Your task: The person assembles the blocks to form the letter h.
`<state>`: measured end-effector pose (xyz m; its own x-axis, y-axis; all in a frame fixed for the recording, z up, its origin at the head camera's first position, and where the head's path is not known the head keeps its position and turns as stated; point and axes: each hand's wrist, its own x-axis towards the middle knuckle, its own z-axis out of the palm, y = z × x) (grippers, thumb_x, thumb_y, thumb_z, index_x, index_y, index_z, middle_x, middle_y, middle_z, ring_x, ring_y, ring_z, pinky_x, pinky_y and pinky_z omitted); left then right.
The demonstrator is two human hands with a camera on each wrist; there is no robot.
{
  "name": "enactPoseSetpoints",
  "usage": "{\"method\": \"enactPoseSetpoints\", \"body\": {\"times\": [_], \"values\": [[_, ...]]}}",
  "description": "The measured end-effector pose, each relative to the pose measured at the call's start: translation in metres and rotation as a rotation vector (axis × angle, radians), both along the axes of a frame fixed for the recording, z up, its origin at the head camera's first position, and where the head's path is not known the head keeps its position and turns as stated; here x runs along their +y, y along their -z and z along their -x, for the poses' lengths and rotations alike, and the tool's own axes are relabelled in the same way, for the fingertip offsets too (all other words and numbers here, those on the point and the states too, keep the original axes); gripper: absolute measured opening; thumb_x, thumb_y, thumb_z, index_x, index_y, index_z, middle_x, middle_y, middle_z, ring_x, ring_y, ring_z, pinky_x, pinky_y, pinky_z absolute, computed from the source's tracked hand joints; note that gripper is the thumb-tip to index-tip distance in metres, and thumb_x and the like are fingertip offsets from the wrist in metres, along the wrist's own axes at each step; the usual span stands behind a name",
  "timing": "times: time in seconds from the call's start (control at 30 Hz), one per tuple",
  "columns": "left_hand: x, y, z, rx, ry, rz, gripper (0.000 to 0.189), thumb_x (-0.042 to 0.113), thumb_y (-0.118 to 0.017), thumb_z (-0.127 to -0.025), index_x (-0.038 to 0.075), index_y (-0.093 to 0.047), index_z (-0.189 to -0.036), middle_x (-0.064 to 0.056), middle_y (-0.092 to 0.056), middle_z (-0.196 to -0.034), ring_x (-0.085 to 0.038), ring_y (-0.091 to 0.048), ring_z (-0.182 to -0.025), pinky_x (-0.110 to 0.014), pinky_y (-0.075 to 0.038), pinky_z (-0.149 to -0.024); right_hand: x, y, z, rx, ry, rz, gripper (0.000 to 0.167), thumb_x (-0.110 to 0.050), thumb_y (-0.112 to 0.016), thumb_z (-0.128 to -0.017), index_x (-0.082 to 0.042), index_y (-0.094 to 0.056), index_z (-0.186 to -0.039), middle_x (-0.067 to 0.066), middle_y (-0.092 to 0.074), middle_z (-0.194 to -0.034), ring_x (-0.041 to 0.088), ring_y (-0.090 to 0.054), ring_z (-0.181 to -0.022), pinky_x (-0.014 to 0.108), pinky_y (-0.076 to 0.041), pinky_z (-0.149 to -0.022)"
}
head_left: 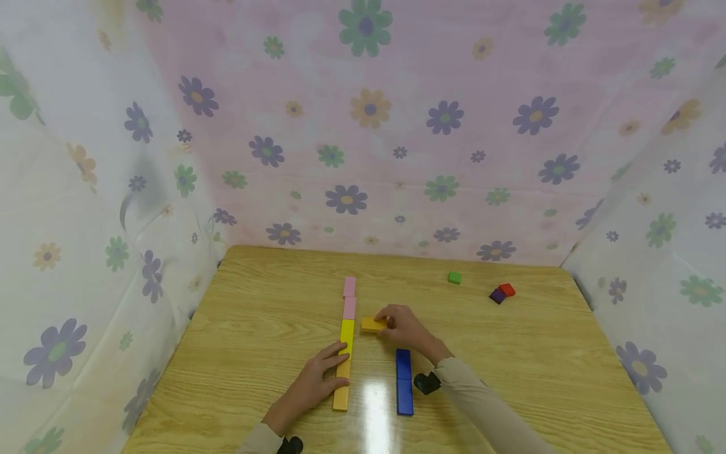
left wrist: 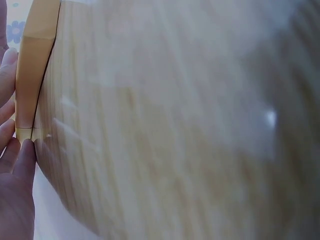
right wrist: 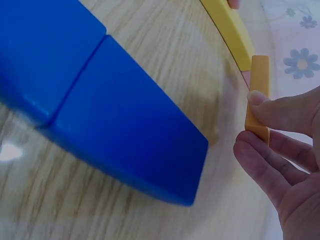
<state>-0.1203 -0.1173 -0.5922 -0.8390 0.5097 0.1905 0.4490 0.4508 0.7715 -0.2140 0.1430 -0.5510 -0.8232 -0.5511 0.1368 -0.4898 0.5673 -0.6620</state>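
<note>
A straight row of blocks runs away from me on the table: orange blocks [head_left: 341, 398] nearest, then a yellow block [head_left: 348, 331], then pink blocks [head_left: 349, 296] at the far end. My left hand [head_left: 314, 378] rests on the row from the left, its extended fingers and thumb touching the yellow and orange blocks. Just right of the row, my right hand [head_left: 405, 328] pinches a separate orange block [right wrist: 259, 72] between thumb and fingers. Two blue blocks [head_left: 404, 381] lie end to end below that hand, parallel to the row.
Toward the back right lie a small green block [head_left: 454, 277] and a red block [head_left: 507, 289] touching a dark purple block [head_left: 497, 296]. Flowered cloth [head_left: 363, 157] hangs behind the wood-grain table [head_left: 255, 315] and along both sides.
</note>
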Motion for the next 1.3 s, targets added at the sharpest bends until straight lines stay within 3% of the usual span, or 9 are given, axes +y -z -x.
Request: {"method": "enactPoseSetpoints", "body": {"times": [0.7,1.13,1.3], "values": [[0.0,-0.001,0.0,0.033,0.008,0.004,0.052,0.026,-0.069,-0.086,-0.002,-0.057,-0.128,-0.013,-0.041,-0.144,-0.035,-0.035,-0.133,-0.049,-0.04,-0.101,-0.019,0.015,0.001,0.031,0.004,-0.044,0.02,-0.003,-0.077,-0.079,-0.004,-0.069,-0.098,0.005,-0.062,-0.089,0.008,-0.048,-0.064,0.021,-0.046,-0.055],[0.001,-0.003,-0.001,-0.012,-0.008,0.026,0.051,0.026,-0.07,-0.086,0.0,-0.057,-0.129,-0.01,-0.041,-0.145,-0.033,-0.034,-0.134,-0.049,-0.038,-0.102,-0.017,0.01,0.001,0.052,-0.014,-0.139,0.026,-0.011,-0.076,-0.08,-0.006,-0.066,-0.103,0.003,-0.059,-0.091,0.008,-0.048,-0.066,0.021,-0.045,-0.057],[0.001,-0.005,-0.001,-0.009,-0.01,0.022,0.051,0.025,-0.07,-0.086,-0.001,-0.057,-0.129,-0.011,-0.04,-0.145,-0.034,-0.034,-0.134,-0.049,-0.039,-0.102,-0.009,0.002,0.003,0.021,0.005,-0.113,0.028,-0.011,-0.074,-0.081,-0.005,-0.066,-0.107,0.006,-0.06,-0.098,0.009,-0.048,-0.067,0.024,-0.046,-0.058]]}}
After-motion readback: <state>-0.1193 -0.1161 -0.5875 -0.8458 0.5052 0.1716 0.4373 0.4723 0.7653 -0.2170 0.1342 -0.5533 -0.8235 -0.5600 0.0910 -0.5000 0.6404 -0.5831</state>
